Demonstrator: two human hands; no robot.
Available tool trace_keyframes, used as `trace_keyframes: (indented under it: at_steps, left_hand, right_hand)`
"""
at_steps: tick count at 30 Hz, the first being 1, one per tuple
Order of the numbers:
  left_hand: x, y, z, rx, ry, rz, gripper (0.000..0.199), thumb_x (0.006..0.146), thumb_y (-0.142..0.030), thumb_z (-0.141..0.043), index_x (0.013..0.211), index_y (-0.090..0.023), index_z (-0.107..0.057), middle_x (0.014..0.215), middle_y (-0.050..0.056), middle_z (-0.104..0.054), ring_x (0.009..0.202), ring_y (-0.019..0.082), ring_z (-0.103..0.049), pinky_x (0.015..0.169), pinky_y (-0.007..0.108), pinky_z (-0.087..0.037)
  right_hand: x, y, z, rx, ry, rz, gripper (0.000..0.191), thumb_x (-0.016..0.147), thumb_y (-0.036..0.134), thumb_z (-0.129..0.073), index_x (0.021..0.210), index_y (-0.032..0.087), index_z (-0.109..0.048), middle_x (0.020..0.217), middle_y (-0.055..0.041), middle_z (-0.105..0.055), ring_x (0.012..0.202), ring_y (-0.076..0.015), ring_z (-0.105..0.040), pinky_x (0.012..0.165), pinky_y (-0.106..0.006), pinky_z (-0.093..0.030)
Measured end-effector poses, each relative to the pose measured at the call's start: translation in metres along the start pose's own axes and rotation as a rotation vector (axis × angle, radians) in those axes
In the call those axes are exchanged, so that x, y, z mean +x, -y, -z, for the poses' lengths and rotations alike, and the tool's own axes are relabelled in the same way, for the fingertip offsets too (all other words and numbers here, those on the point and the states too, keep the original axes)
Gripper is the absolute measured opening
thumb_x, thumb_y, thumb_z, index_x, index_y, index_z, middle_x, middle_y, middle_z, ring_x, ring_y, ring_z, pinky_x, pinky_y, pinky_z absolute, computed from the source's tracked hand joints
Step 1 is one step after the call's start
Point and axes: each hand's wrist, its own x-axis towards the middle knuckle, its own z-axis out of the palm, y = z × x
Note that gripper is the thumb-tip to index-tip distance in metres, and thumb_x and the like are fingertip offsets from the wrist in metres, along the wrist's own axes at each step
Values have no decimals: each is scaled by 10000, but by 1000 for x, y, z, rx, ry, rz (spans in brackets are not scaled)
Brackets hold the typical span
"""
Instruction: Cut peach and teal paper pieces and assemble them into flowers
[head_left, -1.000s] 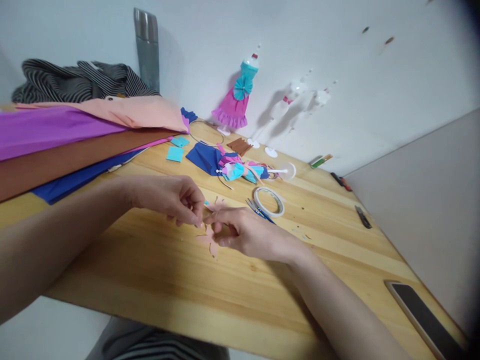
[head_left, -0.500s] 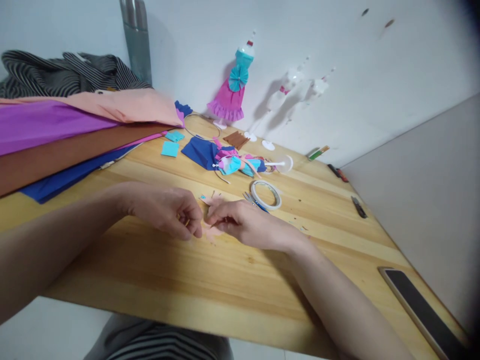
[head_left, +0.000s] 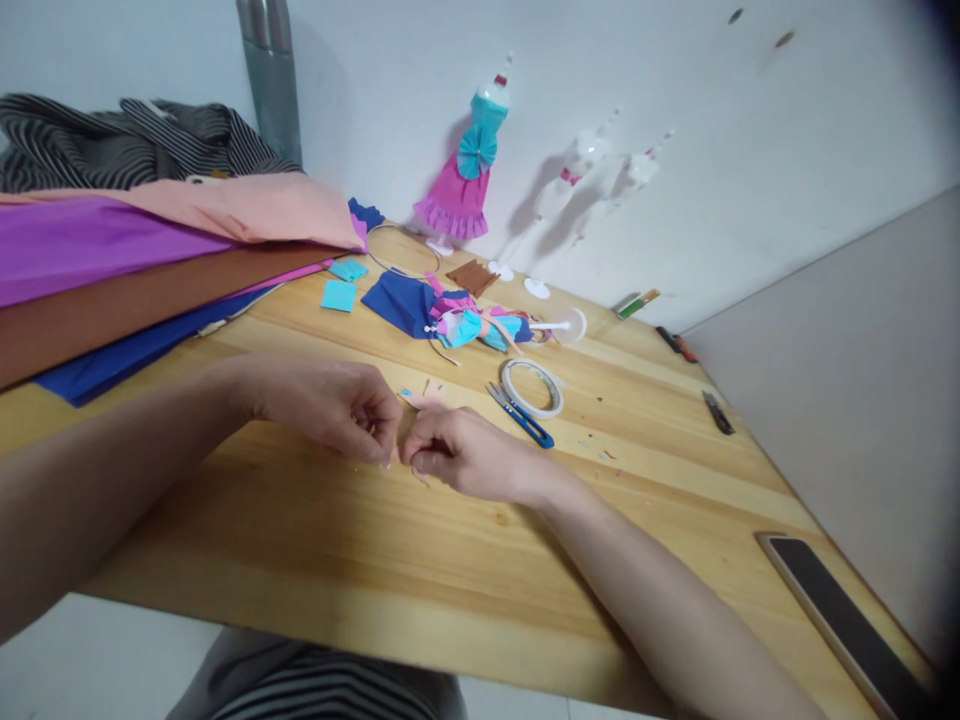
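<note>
My left hand [head_left: 346, 412] is closed, its thumb and forefinger pinched together just above the table. Close by on its right, my right hand [head_left: 466, 452] is closed too, with curled fingertips almost meeting the left ones. Whatever they pinch is too small and hidden to make out; a little peach colour shows between them. A thin peach scrap [head_left: 421, 478] peeks out below the right fingers. Behind the hands lies a peach paper scrap [head_left: 426, 394] with a tiny blue bit. Blue-handled thread snips [head_left: 529, 422] rest beyond my right hand, beside a roll of white tape [head_left: 557, 400].
Coloured sheets [head_left: 150, 275] are stacked at left, near turquoise squares [head_left: 339, 296]. A dressed doll stand [head_left: 480, 325] lies at the back; another in a pink skirt [head_left: 459, 195] stands by the wall. A utility knife [head_left: 718, 412] and a phone-like dark slab [head_left: 840, 620] lie at right.
My right hand has shifted slightly left and turned, uncovering the thread snips and covering most of the peach piece beneath it. My left hand has risen slightly in the view.
</note>
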Motion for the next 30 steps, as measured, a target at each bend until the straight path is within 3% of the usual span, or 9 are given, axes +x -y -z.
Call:
trace_keyframes:
  at_steps: [3, 6, 11, 20, 25, 30]
  left_hand:
    - [2, -2, 4, -3, 100, 68, 163, 750, -291, -635, 720, -133, -662, 557, -18, -518, 522, 84, -426, 474, 181, -314]
    - [4, -1, 4, -61, 23, 125, 156, 724, -278, -657, 693, -128, -628, 543, -22, -504, 507, 81, -420, 463, 187, -295]
    - [8, 2, -1, -138, -43, 126, 95, 690, -222, -648, 659, -135, -628, 522, -20, -514, 489, 86, -459, 451, 182, -309]
    - [6, -2, 3, -152, -89, 143, 113, 682, -233, -659, 648, -134, -618, 512, -30, -517, 488, 78, -472, 456, 174, -338]
    - [5, 2, 8, -156, -136, 146, 118, 690, -234, -667, 649, -134, -617, 507, -35, -526, 472, 74, -464, 450, 175, -334]
    - [4, -3, 0, -133, 5, -23, 137, 721, -259, -667, 668, -133, -661, 794, 55, -714, 719, 140, -616, 617, 202, -450]
  right_hand:
    - [0, 1, 0, 120, 44, -79, 170, 755, 23, -525, 731, 140, -646, 689, -5, -640, 570, -86, -508, 548, -207, -402]
    - [-5, 6, 9, 354, 41, -166, 114, 798, 126, -542, 737, 139, -637, 691, -16, -647, 524, -80, -480, 458, -191, -366]
    - [-14, 9, 27, 469, -125, -216, 114, 805, 224, -589, 773, 126, -640, 669, -26, -676, 469, -57, -413, 408, -184, -283]
    - [-9, 0, 23, 768, -6, -177, 168, 758, 281, -650, 776, 114, -644, 596, -17, -640, 403, -34, -349, 369, -179, -245]
    - [-6, -5, 15, 642, 69, -269, 93, 743, 205, -611, 749, 115, -632, 674, -46, -657, 458, -50, -420, 360, -160, -256]
    - [-2, -9, 10, 716, 42, -293, 67, 711, 145, -546, 739, 126, -604, 594, -14, -650, 371, -28, -360, 339, -154, -230]
